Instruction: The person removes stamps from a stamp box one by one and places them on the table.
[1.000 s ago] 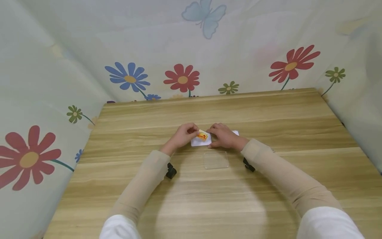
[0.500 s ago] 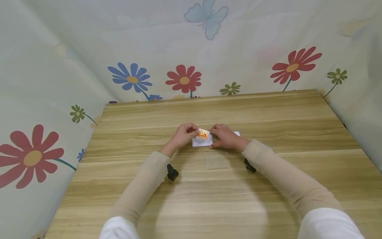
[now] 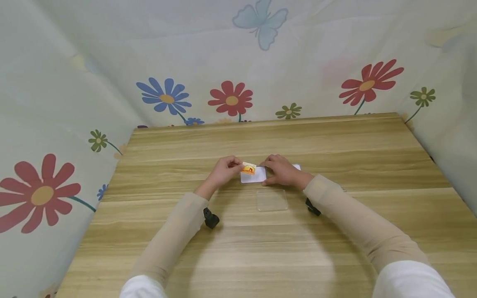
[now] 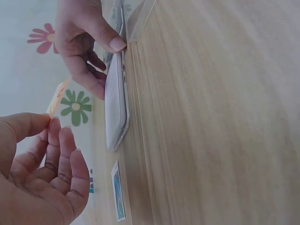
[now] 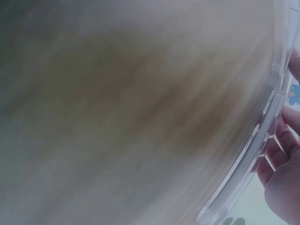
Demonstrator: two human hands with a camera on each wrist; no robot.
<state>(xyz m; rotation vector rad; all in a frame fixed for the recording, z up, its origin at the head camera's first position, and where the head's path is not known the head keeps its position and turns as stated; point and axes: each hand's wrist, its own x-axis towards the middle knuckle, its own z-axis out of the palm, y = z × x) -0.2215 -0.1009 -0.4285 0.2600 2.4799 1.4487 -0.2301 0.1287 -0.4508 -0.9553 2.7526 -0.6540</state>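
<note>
My left hand [image 3: 222, 169] pinches a small orange-and-yellow picture card [image 3: 249, 168] by its left edge, between thumb and index fingertip. The card hangs over the left part of a flat, white-faced clear plastic case [image 3: 255, 177], and in the left wrist view it shows edge-on above the case. My right hand [image 3: 281, 170] grips the case across its middle, thumb on the near edge and fingers at the far edge, hiding what lies beneath. A white corner [image 3: 296, 167] shows past that hand. In the right wrist view, clear plastic edges [image 5: 239, 164] stand before the fingers.
A clear plastic plate [image 3: 272, 200] lies on the wooden table [image 3: 268, 248], nearer my body than the case. Beside the case's left end, a small blue-green picture card [image 4: 118, 191] rests on the table. A flower-printed curtain [image 3: 193, 49] hangs behind the table.
My left hand has drawn the orange picture card a little to the left, and its picture now faces up more fully. The right hand keeps its hold on the case.
</note>
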